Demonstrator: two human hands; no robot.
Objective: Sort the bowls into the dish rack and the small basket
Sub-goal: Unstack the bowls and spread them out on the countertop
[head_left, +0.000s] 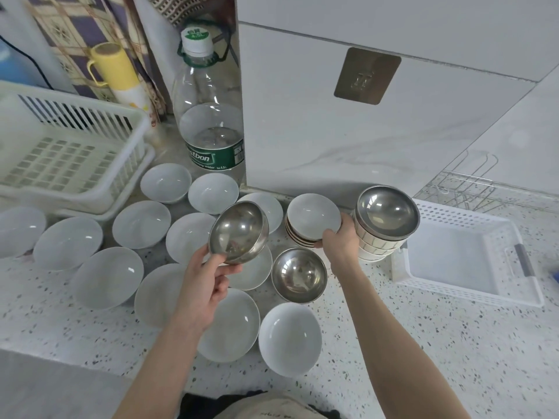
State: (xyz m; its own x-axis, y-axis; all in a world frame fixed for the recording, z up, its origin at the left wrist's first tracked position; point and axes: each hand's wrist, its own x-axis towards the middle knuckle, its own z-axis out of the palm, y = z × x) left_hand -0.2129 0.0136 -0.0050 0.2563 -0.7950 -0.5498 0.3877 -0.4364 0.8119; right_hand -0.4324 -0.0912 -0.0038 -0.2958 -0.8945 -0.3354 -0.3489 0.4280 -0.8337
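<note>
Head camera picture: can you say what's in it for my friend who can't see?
A person's left hand holds up a steel bowl while the right hand grips a stack of bowls. Many white bowls sit on the speckled counter, between a dish rack and a small white basket.

left hand (208, 285) pinching shiny metal bowl (239, 232), middle | right hand (340, 240) gripping stack of bowls (381, 234) | white bowls (106, 278) spread lower left | small basket (514, 225) at right

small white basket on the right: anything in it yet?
Empty. The small white basket shows only its bare floor; the bowl stack gripped by the right hand sits outside its left edge.
</note>
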